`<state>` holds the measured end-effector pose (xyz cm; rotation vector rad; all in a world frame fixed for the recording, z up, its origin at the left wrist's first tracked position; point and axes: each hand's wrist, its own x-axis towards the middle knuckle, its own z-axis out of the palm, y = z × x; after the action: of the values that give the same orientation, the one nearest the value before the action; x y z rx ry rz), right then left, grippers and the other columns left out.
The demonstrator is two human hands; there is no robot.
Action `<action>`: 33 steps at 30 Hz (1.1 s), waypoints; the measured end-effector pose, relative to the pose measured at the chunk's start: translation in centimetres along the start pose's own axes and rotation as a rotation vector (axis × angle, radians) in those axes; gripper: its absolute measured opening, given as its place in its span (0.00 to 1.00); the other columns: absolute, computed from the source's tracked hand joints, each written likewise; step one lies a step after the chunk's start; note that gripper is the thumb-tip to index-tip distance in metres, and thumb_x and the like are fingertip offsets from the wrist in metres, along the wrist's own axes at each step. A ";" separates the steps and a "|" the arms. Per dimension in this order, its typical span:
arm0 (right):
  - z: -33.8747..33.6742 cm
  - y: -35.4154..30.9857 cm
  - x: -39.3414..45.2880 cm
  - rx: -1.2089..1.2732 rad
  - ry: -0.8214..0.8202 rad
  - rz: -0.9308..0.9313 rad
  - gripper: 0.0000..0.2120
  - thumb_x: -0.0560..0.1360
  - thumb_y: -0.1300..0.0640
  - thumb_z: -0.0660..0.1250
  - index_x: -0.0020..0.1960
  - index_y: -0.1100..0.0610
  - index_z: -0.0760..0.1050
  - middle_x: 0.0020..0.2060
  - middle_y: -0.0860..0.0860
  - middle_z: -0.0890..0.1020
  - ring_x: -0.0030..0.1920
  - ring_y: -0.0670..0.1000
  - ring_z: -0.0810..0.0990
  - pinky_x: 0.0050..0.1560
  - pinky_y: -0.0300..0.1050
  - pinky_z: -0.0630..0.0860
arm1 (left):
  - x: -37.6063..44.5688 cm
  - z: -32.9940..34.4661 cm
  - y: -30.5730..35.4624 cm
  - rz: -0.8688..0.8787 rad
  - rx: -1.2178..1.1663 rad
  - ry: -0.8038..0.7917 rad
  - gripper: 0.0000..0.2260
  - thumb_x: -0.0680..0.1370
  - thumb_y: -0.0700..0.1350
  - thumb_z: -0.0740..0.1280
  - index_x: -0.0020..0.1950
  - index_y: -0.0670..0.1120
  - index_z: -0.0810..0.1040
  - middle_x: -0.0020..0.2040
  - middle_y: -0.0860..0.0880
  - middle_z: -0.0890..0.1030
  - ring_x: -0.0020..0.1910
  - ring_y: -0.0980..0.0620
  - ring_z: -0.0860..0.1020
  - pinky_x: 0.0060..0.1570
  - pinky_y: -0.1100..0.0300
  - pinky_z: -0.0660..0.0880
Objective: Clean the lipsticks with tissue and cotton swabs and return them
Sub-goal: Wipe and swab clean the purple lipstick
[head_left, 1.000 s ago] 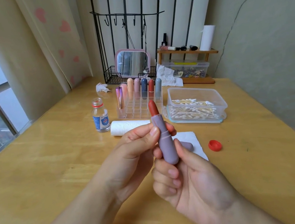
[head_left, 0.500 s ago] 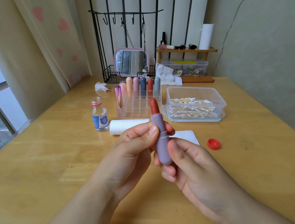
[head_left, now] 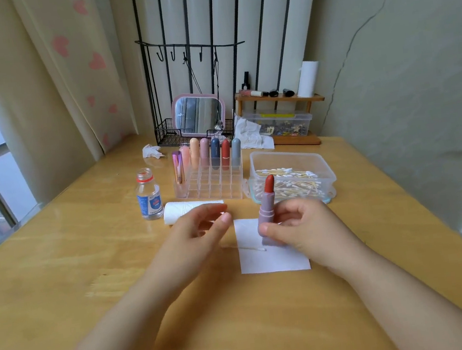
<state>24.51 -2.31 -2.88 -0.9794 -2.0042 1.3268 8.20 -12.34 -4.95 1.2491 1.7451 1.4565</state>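
My right hand (head_left: 305,227) grips an uncapped mauve lipstick (head_left: 266,208) with a red tip, held upright just above a white tissue sheet (head_left: 271,261). A cotton swab (head_left: 251,248) lies on that sheet near the lipstick's base. My left hand (head_left: 199,236) hovers to the left of the lipstick, fingers apart, holding nothing. Behind, a clear acrylic organizer (head_left: 210,183) holds several capped lipsticks in its back row. A clear plastic box (head_left: 290,173) of cotton swabs stands to the right of it. A roll of tissue (head_left: 182,210) lies in front of the organizer.
An open small bottle (head_left: 148,195) stands left of the tissue roll. Further back are a pink mirror (head_left: 198,115) in a black wire rack, crumpled tissues (head_left: 251,135), and a wooden shelf (head_left: 279,100) with cosmetics. A wall runs along the right.
My left hand has let go of the lipstick and drawn off to the left. My right hand has lowered the lipstick onto the tissue sheet, to the right.
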 end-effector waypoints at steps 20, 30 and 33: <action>-1.2 1.1 3.3 -0.203 0.069 0.023 0.05 0.68 0.61 0.75 0.43 0.56 0.81 0.41 0.52 0.85 0.46 0.50 0.83 0.50 0.43 0.76 | 3.8 2.6 -1.3 0.395 1.088 -0.293 0.10 0.79 0.43 0.62 0.58 0.48 0.79 0.55 0.49 0.74 0.57 0.49 0.70 0.50 0.57 0.70; -0.9 2.0 2.6 -0.209 0.050 0.022 0.04 0.69 0.60 0.74 0.43 0.59 0.80 0.38 0.52 0.85 0.42 0.49 0.83 0.48 0.45 0.78 | 3.1 0.6 -1.5 0.360 1.118 -0.085 0.09 0.79 0.45 0.60 0.53 0.47 0.78 0.52 0.50 0.77 0.55 0.49 0.72 0.42 0.60 0.60; -1.0 1.9 2.5 -0.231 0.066 0.019 0.05 0.69 0.59 0.74 0.43 0.58 0.80 0.39 0.52 0.85 0.43 0.50 0.83 0.48 0.45 0.78 | 3.1 -0.7 -1.9 0.278 1.157 -0.067 0.09 0.79 0.46 0.59 0.53 0.48 0.78 0.54 0.51 0.77 0.56 0.49 0.72 0.43 0.61 0.61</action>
<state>24.27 0.71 -4.18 -1.1323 -2.1353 1.0740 5.70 -9.89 -6.07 2.0955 2.5200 0.3821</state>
